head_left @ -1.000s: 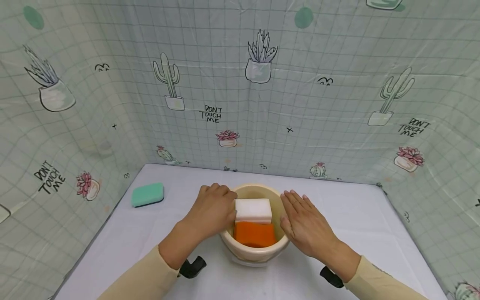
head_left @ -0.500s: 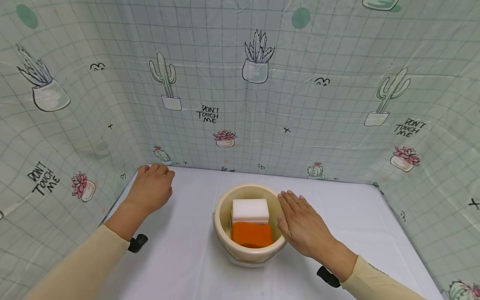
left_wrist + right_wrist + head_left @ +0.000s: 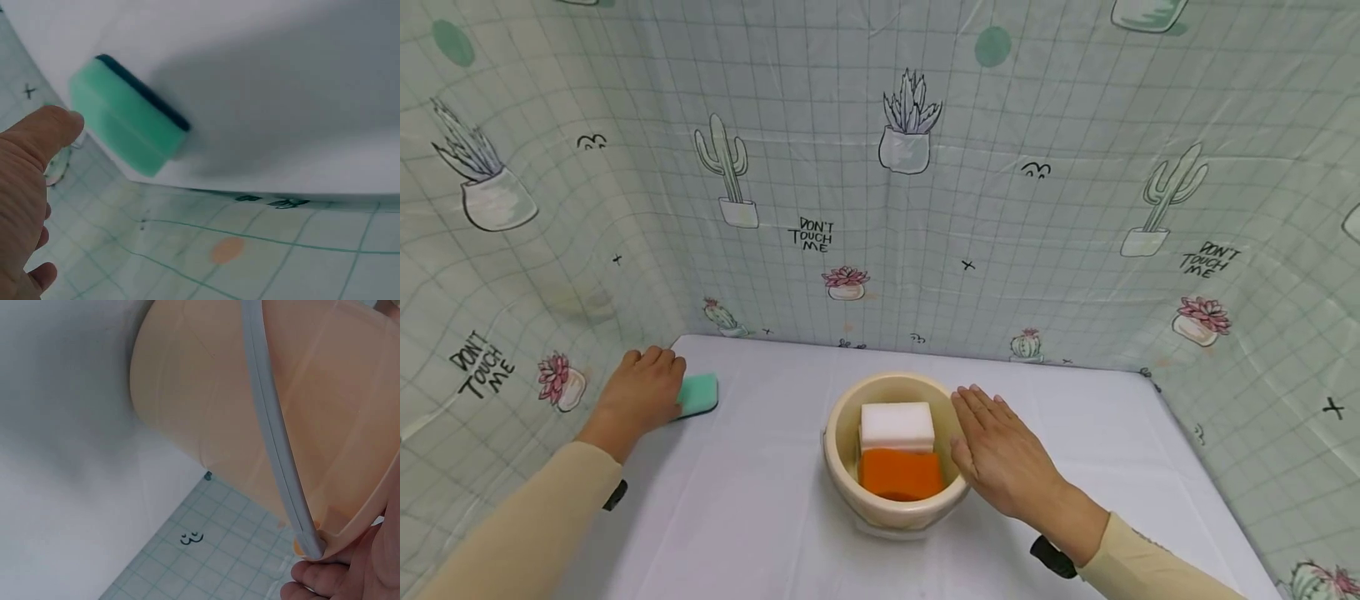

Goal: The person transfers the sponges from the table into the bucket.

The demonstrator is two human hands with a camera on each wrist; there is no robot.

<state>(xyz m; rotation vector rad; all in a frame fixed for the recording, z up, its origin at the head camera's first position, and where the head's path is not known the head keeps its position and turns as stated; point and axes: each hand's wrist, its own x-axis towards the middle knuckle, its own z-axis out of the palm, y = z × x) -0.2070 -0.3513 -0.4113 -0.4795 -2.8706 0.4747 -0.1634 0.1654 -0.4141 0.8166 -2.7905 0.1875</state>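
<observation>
A beige bucket (image 3: 891, 382) stands mid-table with a white sponge (image 3: 897, 427) and an orange sponge (image 3: 901, 473) inside it. My right hand (image 3: 1000, 454) lies flat against the bucket's right side, fingers straight. The right wrist view shows the bucket wall (image 3: 206, 394), its grey handle (image 3: 269, 425) and a fingertip (image 3: 325, 581) at the rim. My left hand (image 3: 647, 387) reaches to the far left and covers the left end of a green sponge (image 3: 700, 393) lying on the table. In the left wrist view the thumb (image 3: 47, 128) is at the end of the green sponge (image 3: 125, 122), and no fingers wrap it.
The white table (image 3: 760, 500) is walled on three sides by a cactus-print curtain (image 3: 925, 208). The green sponge lies close to the left wall and the back corner.
My left hand left the bucket, swung to the far left corner, then drew back onto the green sponge. The right hand stayed against the bucket.
</observation>
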